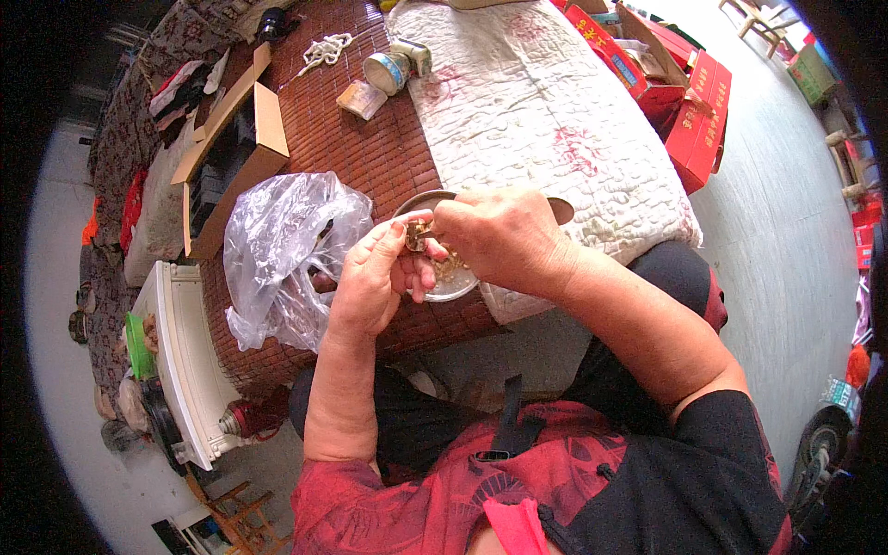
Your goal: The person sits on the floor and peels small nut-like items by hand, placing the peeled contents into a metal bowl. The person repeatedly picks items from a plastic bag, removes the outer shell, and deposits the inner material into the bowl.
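My left hand holds a small brownish piece, perhaps a nut or a shell, between thumb and fingers. Against that piece my right hand presses a small tool, mostly hidden in its fist; only a dark tip shows. Below both hands stands a round metal bowl with pale crumbly bits in it. A flat brown oval part sticks out beyond my right hand; what it belongs to is hidden. A crumpled clear plastic bag lies left of my left hand, with dark things inside.
A brown bamboo mat and a white quilted pad cover the surface. Farther back are an open cardboard box, a round tin, a small square container and white cord. Red cartons stand right.
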Action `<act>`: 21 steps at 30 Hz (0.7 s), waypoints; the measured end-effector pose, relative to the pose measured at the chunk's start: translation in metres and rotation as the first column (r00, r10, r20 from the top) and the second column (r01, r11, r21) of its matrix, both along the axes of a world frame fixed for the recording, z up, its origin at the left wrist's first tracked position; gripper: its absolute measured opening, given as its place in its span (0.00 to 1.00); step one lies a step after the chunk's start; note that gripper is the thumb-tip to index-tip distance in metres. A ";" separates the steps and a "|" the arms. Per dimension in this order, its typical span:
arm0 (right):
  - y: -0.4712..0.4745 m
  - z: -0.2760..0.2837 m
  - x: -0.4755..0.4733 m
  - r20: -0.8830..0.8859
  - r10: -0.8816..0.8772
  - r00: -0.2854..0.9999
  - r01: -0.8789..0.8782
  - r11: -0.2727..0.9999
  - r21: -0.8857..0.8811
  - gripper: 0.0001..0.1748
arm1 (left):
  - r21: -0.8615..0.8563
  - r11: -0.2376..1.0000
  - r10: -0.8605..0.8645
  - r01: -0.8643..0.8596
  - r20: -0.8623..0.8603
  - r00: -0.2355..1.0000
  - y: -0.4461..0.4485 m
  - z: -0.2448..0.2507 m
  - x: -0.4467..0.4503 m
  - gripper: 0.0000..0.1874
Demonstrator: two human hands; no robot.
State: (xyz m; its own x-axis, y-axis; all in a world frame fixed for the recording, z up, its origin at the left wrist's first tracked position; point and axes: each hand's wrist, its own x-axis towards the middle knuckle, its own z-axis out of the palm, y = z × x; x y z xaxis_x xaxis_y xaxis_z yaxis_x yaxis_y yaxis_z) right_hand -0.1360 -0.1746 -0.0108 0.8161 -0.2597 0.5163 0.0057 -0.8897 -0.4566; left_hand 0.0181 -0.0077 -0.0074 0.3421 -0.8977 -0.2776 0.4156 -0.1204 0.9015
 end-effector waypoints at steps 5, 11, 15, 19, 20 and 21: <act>0.001 0.001 -0.002 -0.077 -0.055 0.996 0.055 0.998 -0.011 0.10 | -0.025 1.000 -0.006 0.004 -0.074 0.997 0.002 -0.003 0.004 0.24; 0.001 0.005 -0.002 -0.035 -0.079 0.996 0.079 0.997 -0.001 0.09 | -0.006 1.000 -0.012 0.012 -0.082 0.997 0.001 -0.001 0.002 0.23; 0.000 0.005 -0.003 -0.010 -0.080 0.997 0.080 0.996 -0.038 0.08 | 0.016 1.000 -0.004 0.005 -0.052 0.999 0.000 0.003 -0.003 0.23; 0.001 0.007 -0.003 -0.005 -0.074 0.997 0.073 0.993 -0.093 0.06 | 0.031 0.999 0.011 -0.009 -0.049 0.999 0.001 0.003 -0.005 0.22; 0.001 0.007 -0.003 -0.007 -0.075 0.997 0.074 0.992 -0.104 0.06 | 0.031 0.999 0.011 -0.010 -0.051 0.999 0.001 0.003 -0.005 0.22; 0.002 0.008 -0.003 -0.007 -0.072 0.997 0.071 0.992 -0.108 0.06 | 0.032 0.999 0.013 -0.012 -0.052 0.999 0.002 0.002 -0.005 0.22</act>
